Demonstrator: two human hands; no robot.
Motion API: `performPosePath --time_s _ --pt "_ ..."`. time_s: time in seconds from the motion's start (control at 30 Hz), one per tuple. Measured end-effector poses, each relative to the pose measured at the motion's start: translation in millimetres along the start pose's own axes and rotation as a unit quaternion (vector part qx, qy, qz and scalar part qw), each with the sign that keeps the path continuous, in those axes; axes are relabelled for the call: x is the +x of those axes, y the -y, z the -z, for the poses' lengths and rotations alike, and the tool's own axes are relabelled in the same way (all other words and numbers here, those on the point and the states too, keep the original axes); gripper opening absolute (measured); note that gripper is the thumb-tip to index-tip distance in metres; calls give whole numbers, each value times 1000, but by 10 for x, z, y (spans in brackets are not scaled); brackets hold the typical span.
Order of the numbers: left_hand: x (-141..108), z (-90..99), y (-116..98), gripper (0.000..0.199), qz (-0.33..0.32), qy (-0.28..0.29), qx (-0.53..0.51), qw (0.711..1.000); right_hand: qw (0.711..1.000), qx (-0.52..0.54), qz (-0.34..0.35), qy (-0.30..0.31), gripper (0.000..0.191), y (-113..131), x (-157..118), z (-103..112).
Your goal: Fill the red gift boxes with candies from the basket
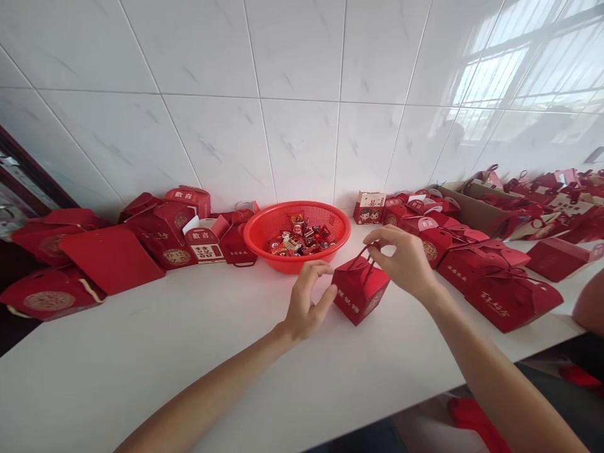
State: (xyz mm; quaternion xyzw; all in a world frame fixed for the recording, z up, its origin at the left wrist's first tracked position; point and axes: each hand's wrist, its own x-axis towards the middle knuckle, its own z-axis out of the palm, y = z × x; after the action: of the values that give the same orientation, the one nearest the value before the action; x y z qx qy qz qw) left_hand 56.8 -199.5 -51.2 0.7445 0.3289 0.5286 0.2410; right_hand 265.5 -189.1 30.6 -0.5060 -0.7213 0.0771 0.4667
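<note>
A small red gift box (pixel 355 296) with gold characters stands on the white table, its top folded closed and a dark red cord handle rising from it. My right hand (pixel 402 257) pinches that cord between thumb and fingertips above the box. At the box's left side is my left hand (pixel 309 301), thumb and fingers apart and curved, holding nothing. Just behind the hands sits a red plastic basket (pixel 264 234) with wrapped candies (pixel 302 240) inside.
Several red boxes (pixel 163 234) stand at the left against the tiled wall. More red boxes (pixel 500 286) line the right side, with a brown carton (pixel 476 211) behind them. A person's arm (pixel 589 302) shows at the right edge. The white table's front edge (pixel 396 412) runs below my arms.
</note>
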Motion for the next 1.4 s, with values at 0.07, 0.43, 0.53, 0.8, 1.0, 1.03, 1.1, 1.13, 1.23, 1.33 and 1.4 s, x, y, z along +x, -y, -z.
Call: performPosePath --time_s 0.07,0.43,0.53,0.8,1.0,1.03,1.1,1.13,1.23,1.33,1.4 --pt "-80 -59 -23 9 -44 33 -26 998 1000 -14 -17 -19 16 -133 158 99" --pt "-708 -606 194 18 -56 273 -89 956 966 -227 -118 27 30 -969 1237 108" --pt "-741 -656 284 18 -22 259 -88 962 959 -250 -128 28 32 -1168 1381 -8" --pt "-759 -715 431 19 32 303 -96 948 943 -288 -154 65 34 -1348 1512 -215" --pt "-740 -707 410 16 73 327 -95 937 933 -269 -112 211 16 -1346 1267 -622" --pt "-741 -706 407 15 72 322 -98 939 929 -267 -113 230 22 -1364 1223 -698" --pt "-750 -709 415 14 68 314 -102 941 922 -266 -127 250 32 -1415 1156 -822" --pt "-756 -711 423 15 66 314 -101 942 920 -267 -138 251 34 -1447 1134 -865" --pt "-757 -712 452 16 69 335 -96 935 918 -270 -182 227 35 -1553 1114 -919" --pt "-730 -698 460 18 69 360 -93 926 926 -254 -209 186 36 -1639 1114 -902" --pt "-717 -686 465 21 61 363 -94 925 940 -226 -205 153 32 -1650 1085 -893"
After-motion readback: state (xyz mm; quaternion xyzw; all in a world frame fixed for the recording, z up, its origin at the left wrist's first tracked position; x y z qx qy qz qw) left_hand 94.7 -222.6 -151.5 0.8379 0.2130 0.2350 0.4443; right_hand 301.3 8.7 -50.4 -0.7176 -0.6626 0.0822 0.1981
